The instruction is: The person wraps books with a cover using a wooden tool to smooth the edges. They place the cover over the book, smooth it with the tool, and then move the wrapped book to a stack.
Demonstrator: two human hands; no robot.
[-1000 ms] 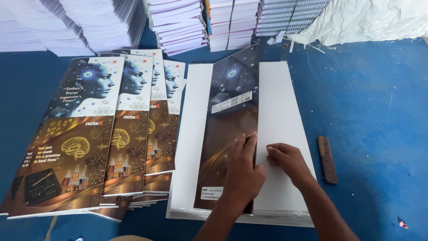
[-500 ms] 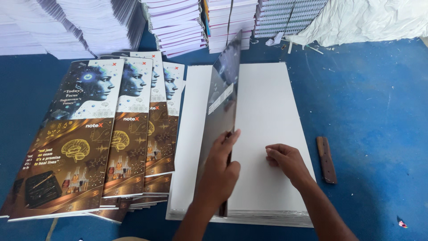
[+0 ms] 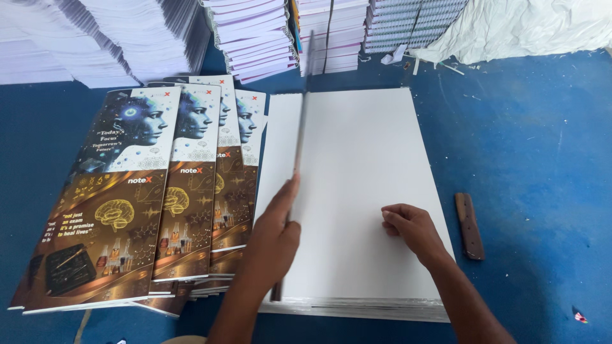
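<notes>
- My left hand [image 3: 275, 237] held a cover sheet [image 3: 298, 127] stood up on edge, so that I saw it almost edge-on as a thin dark line; the fingers [image 3: 285, 194] were clamped on its lower part, thumb on the side turned toward me.
- The sheet's long axis ran away from me, from my hand toward the far stacks of notebooks [image 3: 255, 35], and it stood over the left part of the white stack [image 3: 357, 165].
- My right hand [image 3: 411, 226] rested on the white stack's near right area, fingers curled together and pressing down on the top sheet, gripping nothing.
- The left hand was the one on the sheet; the right lay well apart from it, to the right.
- The fanned pile of printed covers [image 3: 127, 197], with a face and a brain drawn on them, lay just to the left of the raised sheet, long sides parallel to it.
- A small brown wooden block [image 3: 468, 226] lay on the blue counter [image 3: 535, 159], just right of the white stack.
</notes>
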